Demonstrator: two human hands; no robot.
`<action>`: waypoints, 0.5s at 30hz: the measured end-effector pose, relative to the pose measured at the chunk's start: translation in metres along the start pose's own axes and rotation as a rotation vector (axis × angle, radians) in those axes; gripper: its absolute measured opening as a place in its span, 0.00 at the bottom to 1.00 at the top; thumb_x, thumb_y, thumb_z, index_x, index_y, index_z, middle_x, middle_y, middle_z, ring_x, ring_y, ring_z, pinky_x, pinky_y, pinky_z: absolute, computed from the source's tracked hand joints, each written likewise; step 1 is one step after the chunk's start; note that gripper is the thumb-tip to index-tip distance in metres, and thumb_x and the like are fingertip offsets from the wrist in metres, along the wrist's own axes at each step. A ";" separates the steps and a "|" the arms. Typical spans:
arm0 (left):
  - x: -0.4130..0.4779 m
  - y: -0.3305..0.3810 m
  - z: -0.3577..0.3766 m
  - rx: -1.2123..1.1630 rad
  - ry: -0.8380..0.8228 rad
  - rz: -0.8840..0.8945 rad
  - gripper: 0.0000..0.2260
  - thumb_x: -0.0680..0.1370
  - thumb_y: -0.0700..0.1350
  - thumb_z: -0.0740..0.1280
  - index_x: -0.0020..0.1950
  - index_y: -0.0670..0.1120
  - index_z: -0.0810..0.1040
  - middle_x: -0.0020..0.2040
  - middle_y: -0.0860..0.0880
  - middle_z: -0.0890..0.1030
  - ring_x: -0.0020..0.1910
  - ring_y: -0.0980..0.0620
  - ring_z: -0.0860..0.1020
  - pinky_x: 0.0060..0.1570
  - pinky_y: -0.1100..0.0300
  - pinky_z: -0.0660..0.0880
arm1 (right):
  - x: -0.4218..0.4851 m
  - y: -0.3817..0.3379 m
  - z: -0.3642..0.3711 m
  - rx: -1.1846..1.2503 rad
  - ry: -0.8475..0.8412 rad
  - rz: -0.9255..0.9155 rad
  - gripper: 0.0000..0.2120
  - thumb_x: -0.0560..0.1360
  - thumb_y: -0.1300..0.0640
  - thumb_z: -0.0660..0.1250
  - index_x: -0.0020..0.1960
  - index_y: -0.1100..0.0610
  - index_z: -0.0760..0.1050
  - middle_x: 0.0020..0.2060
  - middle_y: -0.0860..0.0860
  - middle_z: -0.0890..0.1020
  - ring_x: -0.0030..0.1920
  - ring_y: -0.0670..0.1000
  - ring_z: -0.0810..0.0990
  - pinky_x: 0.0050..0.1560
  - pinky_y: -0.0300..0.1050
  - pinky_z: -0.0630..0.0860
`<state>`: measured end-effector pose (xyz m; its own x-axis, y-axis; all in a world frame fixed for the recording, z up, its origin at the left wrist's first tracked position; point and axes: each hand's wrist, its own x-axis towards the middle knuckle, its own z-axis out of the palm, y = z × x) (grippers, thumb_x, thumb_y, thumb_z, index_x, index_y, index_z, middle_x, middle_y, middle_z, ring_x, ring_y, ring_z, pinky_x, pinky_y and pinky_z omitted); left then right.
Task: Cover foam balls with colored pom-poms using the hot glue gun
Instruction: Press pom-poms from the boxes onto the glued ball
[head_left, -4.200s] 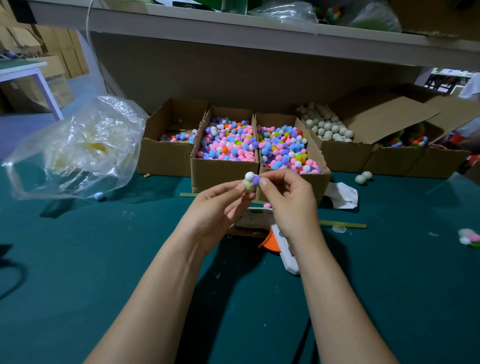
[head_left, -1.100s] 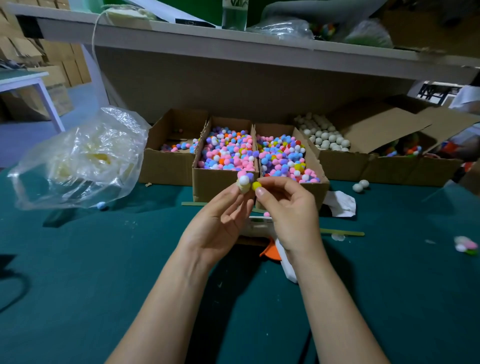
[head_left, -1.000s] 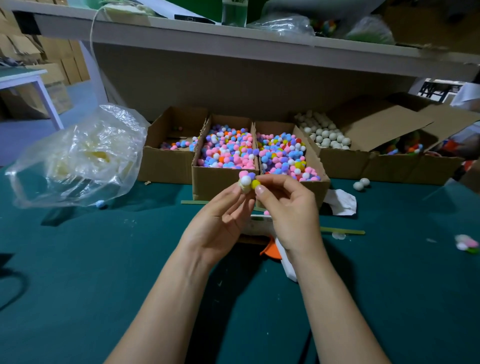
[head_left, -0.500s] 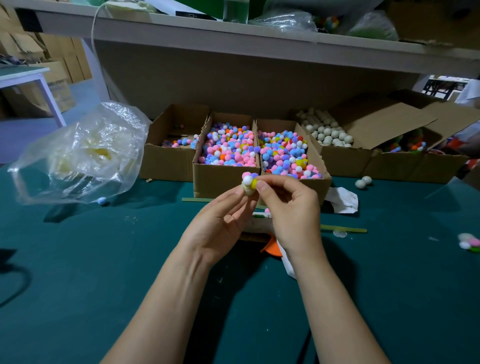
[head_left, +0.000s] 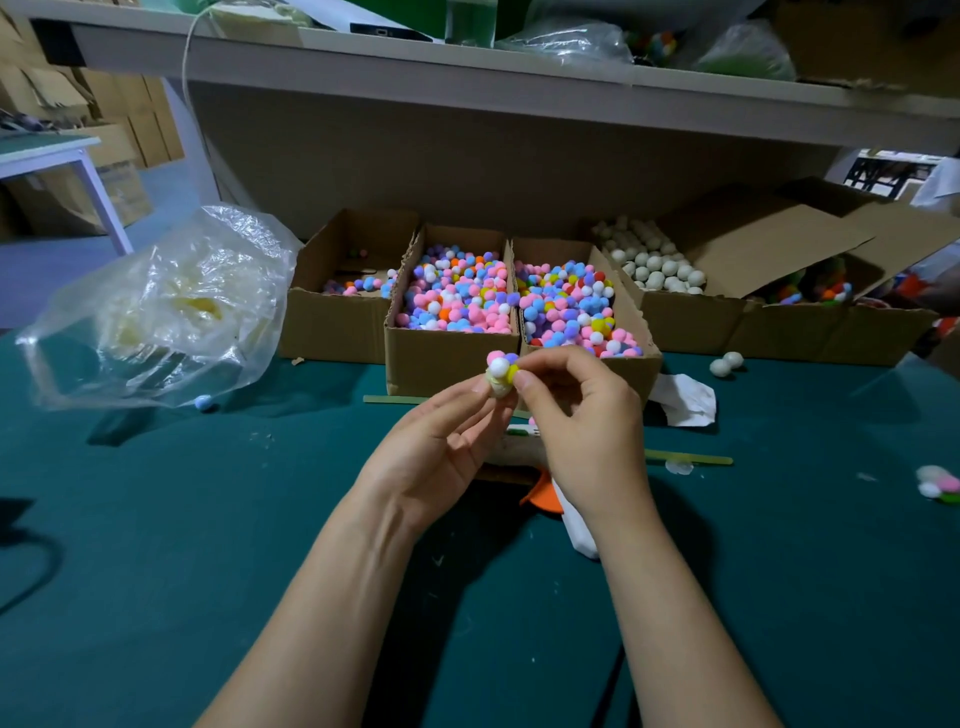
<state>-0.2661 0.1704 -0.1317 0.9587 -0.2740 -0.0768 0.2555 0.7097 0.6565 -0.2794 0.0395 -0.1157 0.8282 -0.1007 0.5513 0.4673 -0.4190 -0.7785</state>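
A small foam ball (head_left: 498, 385) with white, pink, purple and yellow pom-poms stuck on its top sits between my fingertips above the green table. My left hand (head_left: 436, 447) pinches it from below. My right hand (head_left: 587, 426) presses a yellow pom-pom (head_left: 513, 372) against its right side with thumb and forefinger. The white and orange hot glue gun (head_left: 563, 506) lies on the table under my right wrist, mostly hidden. Cardboard boxes of mixed pom-poms (head_left: 457, 296) (head_left: 571, 306) stand just behind my hands.
A box of bare foam balls (head_left: 649, 260) stands at the back right, with two loose balls (head_left: 726, 362) on the table. A crumpled clear plastic bag (head_left: 171, 306) lies at the left. A finished pom-pom ball (head_left: 937, 483) sits at the right edge. A shelf (head_left: 467, 67) overhangs the boxes.
My right hand brought a yellow pom-pom against the foam ball and now presses it on. Both hands stay in the same spot in front of the boxes.
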 end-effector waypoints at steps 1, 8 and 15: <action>0.000 0.000 0.000 0.004 -0.004 0.001 0.09 0.71 0.37 0.68 0.48 0.39 0.86 0.49 0.42 0.85 0.45 0.53 0.84 0.43 0.66 0.80 | 0.000 0.000 0.000 0.005 0.002 0.004 0.05 0.75 0.60 0.70 0.48 0.51 0.78 0.44 0.45 0.81 0.47 0.41 0.79 0.45 0.31 0.76; -0.002 0.001 0.000 -0.039 -0.023 -0.060 0.10 0.70 0.36 0.68 0.48 0.38 0.86 0.48 0.40 0.85 0.43 0.51 0.85 0.42 0.64 0.81 | 0.005 0.001 -0.009 0.178 -0.088 0.062 0.12 0.74 0.61 0.70 0.52 0.46 0.79 0.54 0.44 0.80 0.57 0.44 0.78 0.56 0.41 0.78; -0.003 0.002 -0.001 -0.045 -0.034 -0.103 0.09 0.70 0.36 0.69 0.47 0.37 0.86 0.47 0.40 0.85 0.44 0.50 0.85 0.42 0.63 0.81 | 0.003 0.001 -0.008 0.276 -0.072 0.068 0.08 0.75 0.63 0.69 0.48 0.49 0.81 0.46 0.47 0.84 0.50 0.42 0.81 0.49 0.34 0.77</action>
<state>-0.2680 0.1731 -0.1307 0.9224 -0.3684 -0.1156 0.3582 0.7048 0.6123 -0.2786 0.0313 -0.1121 0.8756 -0.0511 0.4803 0.4687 -0.1509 -0.8704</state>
